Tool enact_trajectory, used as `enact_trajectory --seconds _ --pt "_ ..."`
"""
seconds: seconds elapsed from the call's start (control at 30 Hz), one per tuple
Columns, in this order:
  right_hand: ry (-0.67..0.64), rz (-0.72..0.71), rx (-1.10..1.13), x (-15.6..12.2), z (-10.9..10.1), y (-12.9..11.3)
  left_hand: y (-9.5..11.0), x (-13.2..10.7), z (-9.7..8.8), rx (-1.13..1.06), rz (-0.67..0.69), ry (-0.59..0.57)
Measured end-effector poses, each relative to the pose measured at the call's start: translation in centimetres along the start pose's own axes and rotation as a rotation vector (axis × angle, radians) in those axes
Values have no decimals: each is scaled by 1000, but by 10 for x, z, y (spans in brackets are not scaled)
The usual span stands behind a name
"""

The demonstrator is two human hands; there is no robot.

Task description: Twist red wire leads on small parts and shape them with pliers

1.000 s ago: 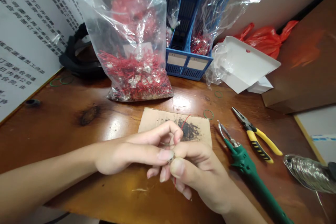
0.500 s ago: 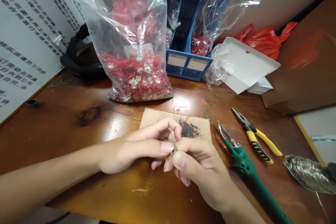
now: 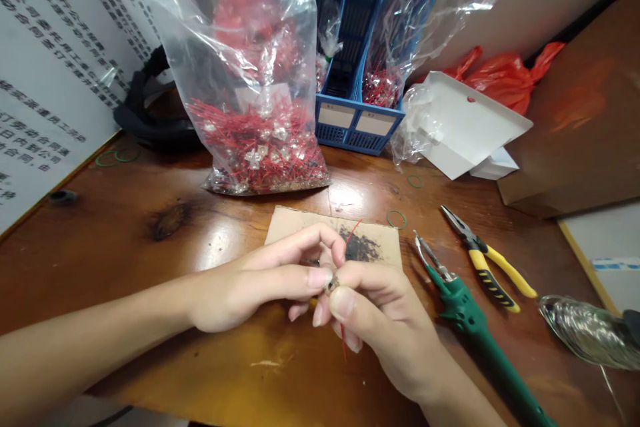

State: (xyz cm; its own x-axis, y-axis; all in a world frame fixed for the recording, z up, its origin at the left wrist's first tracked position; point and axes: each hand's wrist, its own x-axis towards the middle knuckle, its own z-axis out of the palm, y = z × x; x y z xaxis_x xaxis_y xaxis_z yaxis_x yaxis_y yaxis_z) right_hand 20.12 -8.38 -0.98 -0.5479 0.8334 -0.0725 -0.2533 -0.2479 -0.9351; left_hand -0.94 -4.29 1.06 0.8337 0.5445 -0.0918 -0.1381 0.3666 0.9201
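Observation:
Between both hands is a small brownish part [image 3: 333, 283] with a dark hole; its exact kind is too small to tell. My right hand [image 3: 385, 310] pinches it between thumb and forefinger. The thumb of my left hand [image 3: 280, 277] presses on its left side, with the other fingers curled behind. A thin red wire [image 3: 354, 230] sticks up past the fingertips, and a red end also hangs below the right fingers. Under the hands lies a piece of cardboard [image 3: 295, 219] with black scorch marks.
A clear bag [image 3: 260, 140] of red-wired parts stands behind the cardboard, beside a blue divided rack [image 3: 360, 121]. On the right lie a green soldering iron [image 3: 470, 313], yellow-handled pliers [image 3: 485, 260] and a coil of solder wire [image 3: 585, 330]. A white box [image 3: 470, 120] sits farther back.
Both hands stay almost in place on the small part. The part and the red wire's lower end have shifted very slightly to the right.

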Motion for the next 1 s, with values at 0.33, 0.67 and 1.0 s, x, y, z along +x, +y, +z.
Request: enact_trajectory --seconds 0.33,0.67,1.0 --pt "3 9 -12 -1 0 1 -1 0 -1 -20 -21 2" --pt "-19 17 7 0 0 2 -7 -1 -5 -107 -45 -40" --pt "-43 22 26 1 0 5 -5 -1 -7 -79 -54 -126"
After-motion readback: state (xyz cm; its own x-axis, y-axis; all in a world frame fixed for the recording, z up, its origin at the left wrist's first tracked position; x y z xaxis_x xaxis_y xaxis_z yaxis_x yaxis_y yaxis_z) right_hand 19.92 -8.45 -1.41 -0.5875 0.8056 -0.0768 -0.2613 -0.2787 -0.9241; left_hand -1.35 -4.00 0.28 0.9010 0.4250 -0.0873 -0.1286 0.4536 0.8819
